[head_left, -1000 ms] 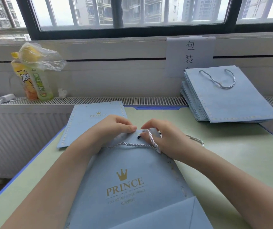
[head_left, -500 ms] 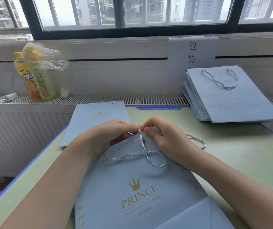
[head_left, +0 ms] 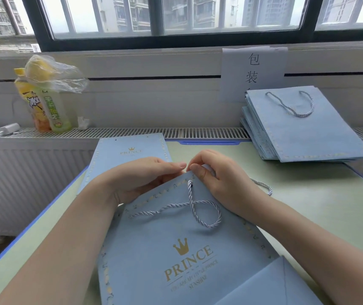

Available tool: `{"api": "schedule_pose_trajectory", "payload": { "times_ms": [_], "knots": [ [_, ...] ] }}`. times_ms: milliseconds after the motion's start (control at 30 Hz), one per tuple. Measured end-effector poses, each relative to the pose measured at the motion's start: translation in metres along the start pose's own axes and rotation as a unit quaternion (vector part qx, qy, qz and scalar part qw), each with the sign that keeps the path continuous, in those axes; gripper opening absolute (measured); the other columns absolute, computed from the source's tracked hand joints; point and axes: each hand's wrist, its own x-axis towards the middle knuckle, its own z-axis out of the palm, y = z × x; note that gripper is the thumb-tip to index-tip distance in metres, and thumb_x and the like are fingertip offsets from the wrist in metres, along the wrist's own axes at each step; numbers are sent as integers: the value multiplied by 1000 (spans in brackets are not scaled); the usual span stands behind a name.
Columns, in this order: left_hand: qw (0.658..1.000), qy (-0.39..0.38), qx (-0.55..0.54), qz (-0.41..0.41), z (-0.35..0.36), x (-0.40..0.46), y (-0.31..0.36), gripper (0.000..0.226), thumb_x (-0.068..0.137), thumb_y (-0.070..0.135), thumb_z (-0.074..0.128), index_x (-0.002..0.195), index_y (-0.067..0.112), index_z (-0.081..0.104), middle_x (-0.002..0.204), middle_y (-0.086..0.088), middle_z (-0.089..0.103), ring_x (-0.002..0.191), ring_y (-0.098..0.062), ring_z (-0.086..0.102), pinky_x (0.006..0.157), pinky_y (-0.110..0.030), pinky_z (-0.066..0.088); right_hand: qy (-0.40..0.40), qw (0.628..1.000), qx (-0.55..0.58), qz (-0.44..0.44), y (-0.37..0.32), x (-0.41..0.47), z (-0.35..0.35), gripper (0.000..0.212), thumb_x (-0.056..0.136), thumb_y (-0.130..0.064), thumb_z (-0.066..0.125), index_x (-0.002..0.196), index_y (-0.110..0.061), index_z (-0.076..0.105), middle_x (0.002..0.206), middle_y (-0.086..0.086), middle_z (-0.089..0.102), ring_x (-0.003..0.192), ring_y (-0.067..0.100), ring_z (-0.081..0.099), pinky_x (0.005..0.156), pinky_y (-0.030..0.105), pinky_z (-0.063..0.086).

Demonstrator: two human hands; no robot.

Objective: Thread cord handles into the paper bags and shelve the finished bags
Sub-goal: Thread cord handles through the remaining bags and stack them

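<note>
A flat light-blue paper bag [head_left: 176, 256] with a gold crown and "PRINCE" lies in front of me on the table. A grey-white twisted cord [head_left: 198, 208] comes out of a hole near the bag's top edge and loops across its face. My left hand [head_left: 141, 177] grips the bag's top edge from the left. My right hand [head_left: 218, 175] pinches the same edge just right of the hole. A second cord [head_left: 264, 186] lies on the table behind my right wrist.
Another flat bag [head_left: 130, 148] without a handle lies at the table's far left. A stack of bags with handles [head_left: 303, 128] rests at the back right on the radiator ledge. Two drink bottles [head_left: 44, 102] under a plastic bag stand far left.
The bag has slid further right and toward me, and the cord has come further through the hole, its loop lying lower on the bag's face. Both hands stay at the top edge.
</note>
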Motion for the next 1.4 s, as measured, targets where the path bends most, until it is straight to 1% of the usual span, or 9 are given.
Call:
{"api": "schedule_pose_trajectory", "payload": {
  "times_ms": [433, 533, 733, 867, 1000, 1167, 1267, 1333, 1400],
  "knots": [
    [958, 191, 122, 173, 18, 15, -4, 20, 90, 29, 63, 80, 18, 75, 66, 3, 70, 56, -4, 58, 55, -14, 45, -57, 993, -8, 106, 9, 3, -5, 11, 95, -17, 53, 84, -20, 53, 87, -9, 48, 84, 8, 46, 71, 12, 32],
    [871, 273, 298, 279, 15, 25, -10, 10, 83, 49, 65, 80, 39, 66, 80, 13, 66, 80, -7, 60, 72, -25, 46, -7, 990, -28, 136, 21, 6, -14, 12, 95, -15, 54, 83, -19, 55, 89, 0, 54, 86, 12, 47, 68, 13, 30],
    [757, 244, 453, 403, 21, 33, -18, 48, 71, 64, 56, 95, 25, 73, 102, 9, 56, 101, -10, 41, 87, -16, 32, 74, 978, -66, 184, 40, 8, -37, 12, 96, -13, 52, 89, -7, 60, 92, 6, 53, 84, 16, 46, 67, 18, 26],
    [802, 171, 422, 386, 37, 30, -18, 22, 77, 48, 65, 74, 26, 64, 86, 13, 55, 93, -8, 42, 82, -24, 36, 103, 973, -80, 192, 48, 7, -45, 13, 96, -11, 50, 87, -7, 58, 91, 5, 51, 83, 16, 45, 67, 18, 26],
    [868, 40, 329, 370, 53, 15, -10, 43, 85, 53, 49, 56, 22, 57, 64, 7, 57, 76, -7, 53, 73, -22, 40, 128, 961, -115, 216, 62, 7, -58, 14, 96, -8, 50, 89, -2, 60, 89, 6, 49, 84, 18, 43, 66, 18, 24],
    [891, 6, 266, 368, 59, 11, -6, 49, 83, 63, 49, 67, 23, 73, 75, 12, 65, 82, -4, 57, 75, -12, 37, 127, 958, -124, 224, 70, 6, -63, 14, 96, -6, 50, 88, 0, 59, 90, 9, 49, 84, 19, 42, 66, 19, 23],
    [862, 162, 244, 414, 54, 18, -8, 55, 85, 70, 40, 76, 30, 76, 92, 14, 65, 96, -3, 54, 85, -12, 36, 119, 963, -123, 206, 71, 6, -60, 16, 96, -5, 48, 91, 3, 60, 89, 9, 48, 85, 20, 42, 69, 19, 24],
    [782, 352, 268, 439, 43, 25, -9, 40, 91, 55, 44, 90, 30, 75, 96, 14, 63, 101, -5, 48, 93, -17, 34, 120, 968, -118, 189, 69, 6, -62, 16, 97, -5, 46, 89, 0, 59, 89, 8, 49, 85, 19, 42, 69, 19, 25],
    [778, 450, 252, 359, 28, 28, -10, 35, 92, 45, 48, 110, 21, 67, 103, 6, 60, 103, -11, 47, 97, -31, 37, 118, 973, -102, 172, 64, 7, -62, 17, 98, -6, 45, 85, -8, 56, 90, 7, 50, 84, 18, 43, 69, 20, 25]
  ]
}}
